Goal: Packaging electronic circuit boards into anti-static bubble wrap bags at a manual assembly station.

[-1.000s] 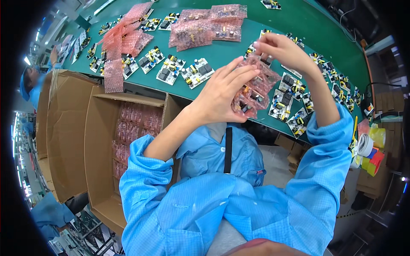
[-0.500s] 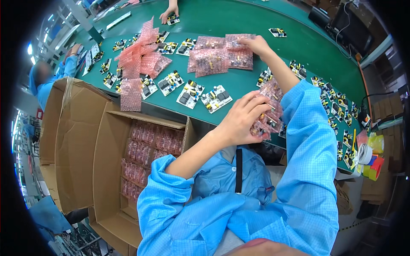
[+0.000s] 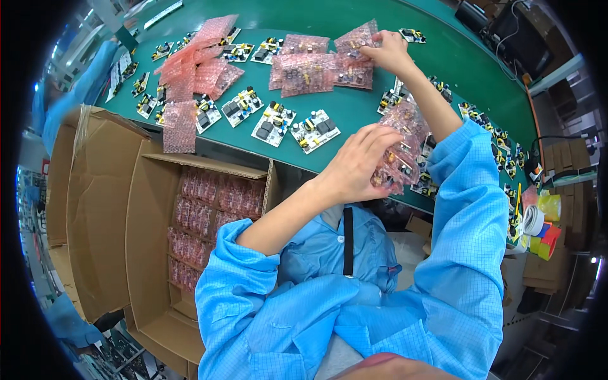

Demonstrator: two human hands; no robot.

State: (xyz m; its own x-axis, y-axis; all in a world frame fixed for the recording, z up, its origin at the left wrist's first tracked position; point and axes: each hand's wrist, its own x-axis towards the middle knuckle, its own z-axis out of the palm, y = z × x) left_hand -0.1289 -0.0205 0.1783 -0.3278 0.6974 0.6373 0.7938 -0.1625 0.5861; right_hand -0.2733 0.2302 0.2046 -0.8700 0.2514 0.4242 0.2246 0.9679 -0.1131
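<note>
My left hand (image 3: 358,161) is wrapped round several bubble-wrapped circuit boards (image 3: 401,152), held together above the table's near edge. Farther off, my right hand (image 3: 391,53) pinches the corner of one pink bubble-wrapped circuit board (image 3: 356,39), which is tilted up from the pile. Other wrapped boards (image 3: 308,75) lie overlapping just left of it and beneath it. Bare circuit boards (image 3: 273,124) with black and yellow parts rest on the green table between the pile and the near edge.
Empty pink bubble bags (image 3: 190,71) are heaped at the left, one hanging over the edge. An open cardboard box (image 3: 145,221) beside me holds rows of wrapped boards. More bare boards (image 3: 500,142), tape rolls (image 3: 533,220) and a monitor (image 3: 522,47) occupy the right. A blue sleeve (image 3: 82,82) shows at far left.
My right hand has tilted one wrapped board up off the pile. My left hand keeps its hold on its boards. Another person's hand at the top has left view; the view has shifted slightly.
</note>
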